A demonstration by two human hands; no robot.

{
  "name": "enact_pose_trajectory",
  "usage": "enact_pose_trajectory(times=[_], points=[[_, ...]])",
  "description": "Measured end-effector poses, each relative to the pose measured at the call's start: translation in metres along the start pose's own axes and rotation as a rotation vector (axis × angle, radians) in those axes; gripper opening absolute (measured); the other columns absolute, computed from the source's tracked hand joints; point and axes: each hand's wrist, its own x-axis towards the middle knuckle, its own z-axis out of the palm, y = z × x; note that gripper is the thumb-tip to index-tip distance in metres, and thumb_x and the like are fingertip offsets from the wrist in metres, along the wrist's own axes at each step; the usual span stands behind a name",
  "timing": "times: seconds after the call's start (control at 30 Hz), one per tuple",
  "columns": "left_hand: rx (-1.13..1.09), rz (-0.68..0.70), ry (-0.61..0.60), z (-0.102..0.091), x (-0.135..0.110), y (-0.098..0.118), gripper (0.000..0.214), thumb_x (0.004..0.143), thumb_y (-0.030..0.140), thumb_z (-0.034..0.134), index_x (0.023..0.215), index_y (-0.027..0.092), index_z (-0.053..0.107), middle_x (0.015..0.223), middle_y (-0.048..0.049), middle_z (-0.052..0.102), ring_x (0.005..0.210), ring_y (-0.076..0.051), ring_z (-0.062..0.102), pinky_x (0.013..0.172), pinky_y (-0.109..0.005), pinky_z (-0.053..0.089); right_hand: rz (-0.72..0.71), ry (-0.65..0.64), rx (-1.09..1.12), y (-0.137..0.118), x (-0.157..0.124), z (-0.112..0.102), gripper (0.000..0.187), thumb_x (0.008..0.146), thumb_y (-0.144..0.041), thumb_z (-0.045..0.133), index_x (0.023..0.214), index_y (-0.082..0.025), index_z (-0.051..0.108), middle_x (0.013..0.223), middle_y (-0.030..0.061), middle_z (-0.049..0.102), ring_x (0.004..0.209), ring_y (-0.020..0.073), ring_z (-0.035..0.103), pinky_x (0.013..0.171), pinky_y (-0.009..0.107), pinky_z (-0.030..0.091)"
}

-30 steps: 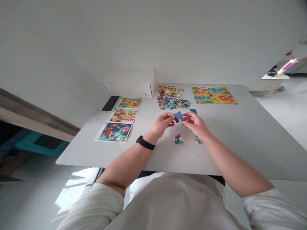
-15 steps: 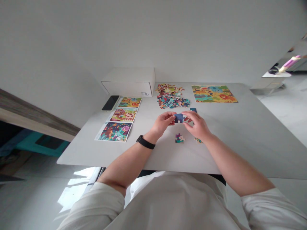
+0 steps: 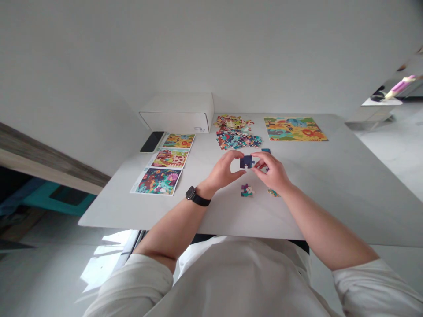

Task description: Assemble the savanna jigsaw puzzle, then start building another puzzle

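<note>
My right hand (image 3: 271, 171) pinches a dark blue puzzle piece (image 3: 246, 162) by its right edge, just above the white table (image 3: 330, 185). Curved around the piece's left side is my left hand (image 3: 224, 169), thumb and fingers apart and not touching it; a black watch (image 3: 197, 196) is on that wrist. A small joined bit of puzzle (image 3: 247, 190) lies on the table below the hands. Another loose piece (image 3: 272, 192) shows by my right wrist. A blue piece (image 3: 266, 151) lies just beyond my right fingers.
A pile of loose pieces (image 3: 236, 134) lies behind the hands, a finished puzzle (image 3: 294, 129) to its right. Three picture cards (image 3: 157, 181) (image 3: 170, 158) (image 3: 180, 141) lie in a row at left, beside a black phone (image 3: 152, 141). A white box (image 3: 180, 112) stands against the wall.
My left hand has let go of the blue piece and spread its fingers. The piece stays in my right hand, now turned flatter and showing darker.
</note>
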Motion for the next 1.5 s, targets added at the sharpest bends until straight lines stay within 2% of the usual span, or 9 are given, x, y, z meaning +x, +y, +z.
enact_pose_trajectory(times=[0.1, 0.2, 0.37, 0.47, 0.63, 0.77, 1.0, 1.37, 1.5], points=[[0.064, 0.002, -0.006, -0.002, 0.0, -0.001, 0.039, 0.082, 0.023, 0.089, 0.117, 0.024, 0.072, 0.124, -0.0119, 0.075, 0.117, -0.029, 0.068, 0.114, -0.045, 0.05, 0.002, -0.033, 0.017, 0.0, -0.001, 0.002, 0.044, 0.093, -0.032, 0.075, 0.137, -0.032, 0.072, 0.132, 0.0089, 0.077, 0.088, 0.023, 0.076, 0.09, 0.044, 0.067], [0.161, 0.001, -0.004, -0.017, 0.004, -0.005, 0.033, 0.087, 0.024, 0.085, 0.118, 0.023, 0.073, 0.128, -0.0127, 0.075, 0.123, -0.03, 0.068, 0.116, -0.045, 0.05, 0.022, -0.019, 0.029, 0.001, 0.0, -0.002, 0.047, 0.093, -0.037, 0.075, 0.14, -0.032, 0.07, 0.14, 0.0102, 0.073, 0.094, 0.0238, 0.076, 0.087, 0.042, 0.067], [0.433, -0.008, 0.124, -0.057, 0.01, -0.029, 0.02, 0.094, 0.023, 0.075, 0.115, 0.022, 0.075, 0.134, -0.0127, 0.075, 0.13, -0.029, 0.067, 0.119, -0.044, 0.049, 0.066, 0.126, 0.021, 0.021, 0.01, -0.023, 0.049, 0.095, -0.042, 0.072, 0.142, -0.029, 0.069, 0.141, 0.0126, 0.071, 0.094, 0.023, 0.075, 0.08, 0.039, 0.066], [0.525, -0.03, 0.121, -0.067, 0.011, -0.049, 0.019, 0.094, 0.022, 0.073, 0.112, 0.023, 0.078, 0.129, -0.0111, 0.078, 0.126, -0.029, 0.07, 0.118, -0.044, 0.049, 0.093, 0.205, -0.017, 0.04, 0.016, -0.037, 0.048, 0.094, -0.039, 0.071, 0.141, -0.029, 0.069, 0.137, 0.0127, 0.073, 0.089, 0.0224, 0.074, 0.079, 0.04, 0.064], [0.709, -0.203, 0.057, -0.063, 0.014, -0.074, 0.023, 0.096, 0.023, 0.069, 0.114, 0.027, 0.083, 0.135, -0.0088, 0.08, 0.13, -0.032, 0.07, 0.121, -0.048, 0.046, 0.156, 0.272, -0.07, 0.064, 0.021, -0.045, 0.052, 0.091, -0.037, 0.07, 0.142, -0.027, 0.067, 0.133, 0.0132, 0.075, 0.085, 0.022, 0.072, 0.075, 0.039, 0.063], [0.828, -0.316, 0.065, -0.062, 0.016, -0.081, 0.029, 0.095, 0.024, 0.069, 0.117, 0.028, 0.086, 0.148, -0.0111, 0.074, 0.137, -0.036, 0.065, 0.123, -0.054, 0.044, 0.166, 0.296, -0.08, 0.071, 0.02, -0.043, 0.062, 0.091, -0.038, 0.069, 0.152, -0.03, 0.059, 0.131, 0.012, 0.076, 0.083, 0.0213, 0.071, 0.072, 0.037, 0.061], [0.799, -0.229, -0.058, -0.058, 0.011, -0.08, 0.037, 0.098, 0.022, 0.06, 0.126, 0.022, 0.085, 0.134, -0.016, 0.077, 0.128, -0.035, 0.068, 0.12, -0.05, 0.047, 0.177, 0.273, -0.07, 0.072, 0.019, -0.04, 0.065, 0.091, -0.041, 0.069, 0.153, -0.029, 0.057, 0.13, 0.0122, 0.075, 0.083, 0.0213, 0.07, 0.072, 0.036, 0.06], [0.782, -0.205, -0.099, -0.053, 0.01, -0.09, 0.042, 0.096, 0.023, 0.066, 0.134, 0.018, 0.083, 0.15, -0.0203, 0.072, 0.14, -0.039, 0.067, 0.126, -0.054, 0.047, 0.212, 0.264, -0.044, 0.069, 0.021, -0.04, 0.066, 0.088, -0.043, 0.069, 0.152, -0.027, 0.061, 0.124, 0.0115, 0.077, 0.081, 0.0213, 0.07, 0.073, 0.037, 0.062], [0.874, -0.237, -0.148, -0.052, 0.011, -0.088, 0.043, 0.1, 0.027, 0.064, 0.139, 0.02, 0.08, 0.155, -0.0161, 0.07, 0.142, -0.035, 0.066, 0.127, -0.051, 0.047, 0.212, 0.259, -0.053, 0.072, 0.021, -0.039, 0.064, 0.088, -0.041, 0.069, 0.15, -0.027, 0.062, 0.122, 0.0108, 0.078, 0.081, 0.021, 0.071, 0.074, 0.037, 0.063]])
